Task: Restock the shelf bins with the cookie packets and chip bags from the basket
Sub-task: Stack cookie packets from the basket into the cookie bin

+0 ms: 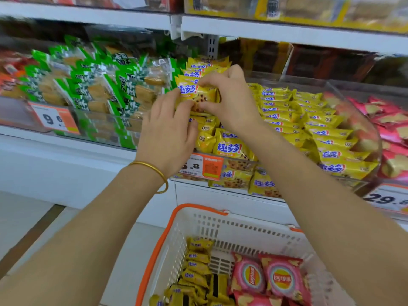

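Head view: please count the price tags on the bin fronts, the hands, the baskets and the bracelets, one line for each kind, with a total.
Price tags: 3
Hands: 2, the left hand and the right hand, both holding one yellow cookie packet
Basket: 1
Bracelet: 1
Total: 7
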The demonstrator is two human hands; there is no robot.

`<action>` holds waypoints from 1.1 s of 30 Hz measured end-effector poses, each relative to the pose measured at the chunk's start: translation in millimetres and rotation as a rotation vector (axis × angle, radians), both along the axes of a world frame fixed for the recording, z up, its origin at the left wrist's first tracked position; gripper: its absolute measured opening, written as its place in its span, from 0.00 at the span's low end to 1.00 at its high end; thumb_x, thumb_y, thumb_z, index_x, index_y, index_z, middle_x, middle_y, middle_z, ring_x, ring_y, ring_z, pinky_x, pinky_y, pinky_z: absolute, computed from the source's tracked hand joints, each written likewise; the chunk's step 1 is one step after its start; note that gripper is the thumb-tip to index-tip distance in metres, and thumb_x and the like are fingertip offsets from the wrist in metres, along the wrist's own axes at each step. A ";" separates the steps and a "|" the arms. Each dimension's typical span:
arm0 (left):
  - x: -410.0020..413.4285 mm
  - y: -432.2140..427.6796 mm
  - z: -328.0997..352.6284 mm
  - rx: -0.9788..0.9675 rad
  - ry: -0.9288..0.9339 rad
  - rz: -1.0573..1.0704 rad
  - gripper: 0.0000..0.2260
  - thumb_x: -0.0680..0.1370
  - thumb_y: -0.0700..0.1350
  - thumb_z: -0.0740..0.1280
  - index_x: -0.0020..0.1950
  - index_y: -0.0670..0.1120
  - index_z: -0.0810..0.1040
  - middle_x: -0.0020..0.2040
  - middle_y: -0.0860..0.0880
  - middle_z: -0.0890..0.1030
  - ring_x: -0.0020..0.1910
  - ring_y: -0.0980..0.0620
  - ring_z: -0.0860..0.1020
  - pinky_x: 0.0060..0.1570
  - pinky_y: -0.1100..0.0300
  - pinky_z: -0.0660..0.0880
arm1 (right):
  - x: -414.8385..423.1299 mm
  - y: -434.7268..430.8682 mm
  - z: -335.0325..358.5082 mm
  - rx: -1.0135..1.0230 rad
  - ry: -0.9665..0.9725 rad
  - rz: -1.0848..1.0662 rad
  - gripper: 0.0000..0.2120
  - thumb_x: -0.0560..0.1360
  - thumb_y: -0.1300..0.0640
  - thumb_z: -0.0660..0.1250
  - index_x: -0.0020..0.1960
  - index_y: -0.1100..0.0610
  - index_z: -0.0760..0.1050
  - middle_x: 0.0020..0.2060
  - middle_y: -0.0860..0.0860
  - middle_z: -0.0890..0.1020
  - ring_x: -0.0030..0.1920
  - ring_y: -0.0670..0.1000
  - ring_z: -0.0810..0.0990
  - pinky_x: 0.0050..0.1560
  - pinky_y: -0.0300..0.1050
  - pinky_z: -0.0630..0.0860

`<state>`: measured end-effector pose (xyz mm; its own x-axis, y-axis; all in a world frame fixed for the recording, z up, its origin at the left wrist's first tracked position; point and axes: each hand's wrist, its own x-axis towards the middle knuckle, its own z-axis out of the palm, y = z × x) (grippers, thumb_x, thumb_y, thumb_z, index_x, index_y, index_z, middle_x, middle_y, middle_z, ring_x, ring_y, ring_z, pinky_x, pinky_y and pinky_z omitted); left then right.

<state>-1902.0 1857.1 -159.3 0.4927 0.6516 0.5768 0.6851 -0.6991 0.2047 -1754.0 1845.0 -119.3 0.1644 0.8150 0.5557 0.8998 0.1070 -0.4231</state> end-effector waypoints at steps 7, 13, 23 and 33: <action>-4.5 1.8 -3.0 0.081 0.015 0.028 0.20 0.80 0.50 0.55 0.61 0.39 0.76 0.64 0.37 0.73 0.67 0.35 0.67 0.67 0.41 0.65 | 5.5 -16.1 7.8 -0.066 -0.071 -0.017 0.27 0.72 0.53 0.72 0.69 0.47 0.69 0.51 0.50 0.66 0.54 0.52 0.71 0.58 0.51 0.73; -14.4 -27.7 8.3 0.185 -0.034 -0.026 0.15 0.79 0.46 0.58 0.56 0.39 0.78 0.59 0.40 0.76 0.59 0.37 0.72 0.58 0.43 0.69 | -5.4 -71.6 13.9 0.154 -0.022 -0.022 0.16 0.73 0.57 0.69 0.60 0.50 0.74 0.51 0.50 0.71 0.46 0.49 0.75 0.48 0.47 0.75; -54.1 -82.7 -64.0 -0.130 0.502 -0.297 0.15 0.72 0.46 0.56 0.47 0.42 0.80 0.46 0.44 0.80 0.45 0.40 0.76 0.38 0.45 0.76 | -49.2 -120.9 -225.5 -0.935 0.131 0.173 0.09 0.76 0.62 0.62 0.56 0.57 0.76 0.52 0.54 0.79 0.53 0.54 0.77 0.51 0.46 0.74; -66.9 -70.4 -89.1 -0.318 0.838 -0.242 0.19 0.81 0.52 0.49 0.63 0.48 0.73 0.61 0.50 0.73 0.62 0.48 0.67 0.60 0.51 0.69 | -122.0 -137.6 -317.5 -1.451 0.287 0.291 0.31 0.74 0.42 0.65 0.73 0.52 0.62 0.69 0.59 0.60 0.61 0.60 0.72 0.54 0.48 0.74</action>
